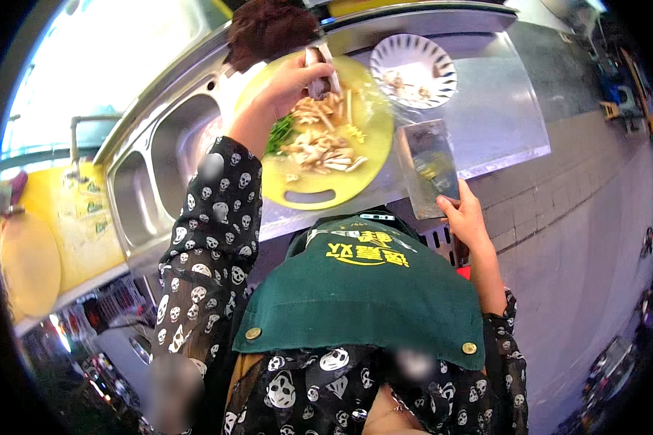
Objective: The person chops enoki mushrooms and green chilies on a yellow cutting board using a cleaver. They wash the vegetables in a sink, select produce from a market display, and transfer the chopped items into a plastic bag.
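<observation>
My left hand [299,81] is over the far part of a round yellow-green cutting board [367,163], its fingers closed on a pale and dark piece of food [320,68] whose kind I cannot tell. Below it on the board lie sliced pale pieces, perhaps mushroom [324,152], chopped green herbs [279,134] and small yellow bits [356,133]. To the board's right, my right hand [463,209] grips a broad cleaver [427,163], its wide blade face showing. A white plate with a dark striped rim [381,68] holds some pale scraps, beyond the cleaver.
A steel double sink [182,141] lies left of the board. Farther left, a yellow surface [81,239] bears a round board [30,263]. A dark brown object [272,30] is just past my left hand. The steel counter [500,119] extends right, with tiled floor beyond its edge.
</observation>
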{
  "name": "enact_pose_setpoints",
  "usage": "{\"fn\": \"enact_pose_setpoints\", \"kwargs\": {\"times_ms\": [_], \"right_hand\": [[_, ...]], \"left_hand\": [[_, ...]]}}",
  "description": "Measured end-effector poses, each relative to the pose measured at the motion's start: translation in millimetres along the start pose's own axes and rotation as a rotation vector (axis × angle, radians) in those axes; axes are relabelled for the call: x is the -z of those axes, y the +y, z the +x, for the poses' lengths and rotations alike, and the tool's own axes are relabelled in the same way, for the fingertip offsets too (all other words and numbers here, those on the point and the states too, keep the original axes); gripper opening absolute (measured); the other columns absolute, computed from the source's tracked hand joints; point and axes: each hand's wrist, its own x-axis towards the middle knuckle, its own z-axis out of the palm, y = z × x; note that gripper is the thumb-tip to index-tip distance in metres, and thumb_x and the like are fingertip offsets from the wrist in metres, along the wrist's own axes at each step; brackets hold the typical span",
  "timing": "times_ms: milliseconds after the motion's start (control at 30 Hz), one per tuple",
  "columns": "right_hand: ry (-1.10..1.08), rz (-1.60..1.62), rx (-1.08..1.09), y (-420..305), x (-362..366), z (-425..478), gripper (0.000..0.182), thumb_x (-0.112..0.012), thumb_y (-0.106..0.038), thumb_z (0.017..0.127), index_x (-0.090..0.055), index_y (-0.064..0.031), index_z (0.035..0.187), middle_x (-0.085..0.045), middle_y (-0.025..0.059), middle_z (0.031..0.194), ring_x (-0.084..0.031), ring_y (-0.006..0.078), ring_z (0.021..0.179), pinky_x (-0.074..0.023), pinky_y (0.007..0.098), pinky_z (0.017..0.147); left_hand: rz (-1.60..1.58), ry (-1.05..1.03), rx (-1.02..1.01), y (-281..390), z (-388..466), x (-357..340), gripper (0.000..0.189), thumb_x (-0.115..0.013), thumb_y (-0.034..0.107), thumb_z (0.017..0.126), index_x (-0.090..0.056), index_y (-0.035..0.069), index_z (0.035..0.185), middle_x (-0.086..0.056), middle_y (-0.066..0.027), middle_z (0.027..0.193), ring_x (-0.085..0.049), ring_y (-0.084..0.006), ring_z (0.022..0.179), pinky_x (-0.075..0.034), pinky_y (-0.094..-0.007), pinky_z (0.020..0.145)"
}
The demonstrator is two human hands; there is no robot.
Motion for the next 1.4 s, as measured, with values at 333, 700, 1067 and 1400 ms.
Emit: {"fn": "enact_pose_setpoints", "kwargs": {"times_ms": [333, 700, 1067, 1400], "right_hand": [[-0.096, -0.486, 0.069, -24, -71, -11, 0.026, -0.054, -0.013, 0.084, -0.042, -0.001, 0.103, -0.062, 0.0259, 0.085, -0.059, 0.0436, 0.084, -0.0457, 0.0482, 0.07], [0.192, -0.419, -0.08, -31, -115, -38, 0.024, -0.052, -0.009, 0.083, -0.044, 0.0007, 0.104, -0.062, 0.0271, 0.086, -0.059, 0.0432, 0.086, -0.0458, 0.0477, 0.072], [0.26, -0.508, -0.164, -42, -181, -48, 0.03, -0.051, -0.011, 0.083, -0.04, 0.001, 0.108, -0.059, 0.0306, 0.087, -0.056, 0.0468, 0.086, -0.0429, 0.0524, 0.074], [0.25, -0.622, -0.155, -76, -218, -31, 0.03, -0.051, -0.013, 0.084, -0.039, 0.0011, 0.107, -0.059, 0.0309, 0.08, -0.056, 0.0482, 0.078, -0.0429, 0.054, 0.069]], "left_hand": [[-0.065, 0.21, 0.06, -59, -144, 77, 0.031, -0.061, 0.013, 0.081, -0.054, 0.001, 0.108, -0.06, -0.0046, 0.091, -0.058, -0.012, 0.079, -0.047, -0.0263, 0.072], [-0.178, 0.083, 0.198, -107, -170, 85, 0.035, -0.063, 0.021, 0.08, -0.052, 0.002, 0.108, -0.058, -0.0038, 0.09, -0.053, -0.0108, 0.078, -0.042, -0.0252, 0.07], [-0.273, -0.099, 0.303, -140, -164, 88, 0.027, -0.061, 0.019, 0.082, -0.053, 0.003, 0.101, -0.058, -0.0032, 0.083, -0.054, -0.0109, 0.068, -0.044, -0.024, 0.058], [-0.193, -0.17, 0.271, -149, -147, 74, 0.029, -0.062, 0.018, 0.082, -0.052, 0.002, 0.104, -0.059, -0.004, 0.087, -0.056, -0.0121, 0.074, -0.045, -0.0257, 0.064]]}}
